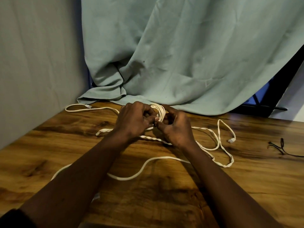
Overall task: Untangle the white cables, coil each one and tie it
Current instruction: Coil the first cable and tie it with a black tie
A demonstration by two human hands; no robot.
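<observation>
a dark sleeve (14,218) sits at the near left corner, and from it my left forearm (74,175) runs out over the wooden table (246,186). my right forearm (222,181) comes in from the near right. they meet toward the far middle of the table.

my left hand (133,122) is knuckles up with its fingers curled in, grasping the left side of a small coil (160,111) of white cable. my right hand (176,129) closes on the same coil from the right, fingers hooked behind the loops and thumb brought in close against my left fingertips. the coil stands between the two hands, just in front of the hem of a pale green cloth (181,55) that hangs across the far side and spills onto the table.

the rest of the white cables (148,162) lie loose on the wood. one run snakes under both forearms across the near middle, and a twisted stretch passes below my wrists. to the right, long loops trail off and one ends in a plug (231,140) lying flat, well apart from my hands. to the far left a narrow loop reaches toward the grey wall (32,63), with a second plug (88,106) on it near the cloth's corner. at the right of the table lies a thin black wire (282,146), apart from the white loops.
</observation>
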